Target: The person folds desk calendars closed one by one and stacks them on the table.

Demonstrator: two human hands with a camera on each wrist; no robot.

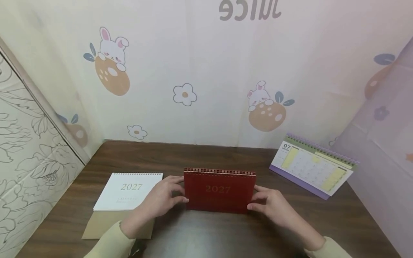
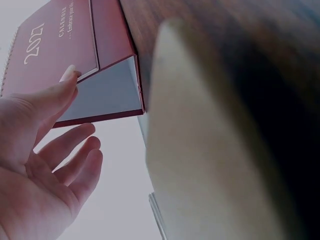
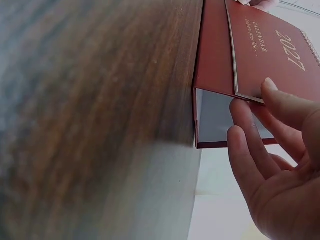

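A red desk calendar (image 1: pixel 220 199) with "2027" in gold stands upright near the middle of the table, its spiral binding on top. The left hand (image 1: pixel 162 196) holds its left edge, thumb on the front cover and other fingers toward the back. At the opposite edge the right hand (image 1: pixel 274 206) grips it likewise, its thumb on the cover in the right wrist view. Both wrist views show the calendar's folded stand (image 2: pixel 107 90) as a hollow triangle from the side. Left of the left hand lies a white 2027 calendar (image 1: pixel 111 191) with a tan base (image 1: pixel 106 224).
A purple-edged calendar (image 1: pixel 311 166) open at month 07 stands tilted at the right rear. The dark wooden table (image 1: pixel 206 236) ends against a wall cloth (image 1: pixel 155 64) printed with rabbits and flowers. A panel with line-drawn flowers (image 1: pixel 29 157) stands on the left.
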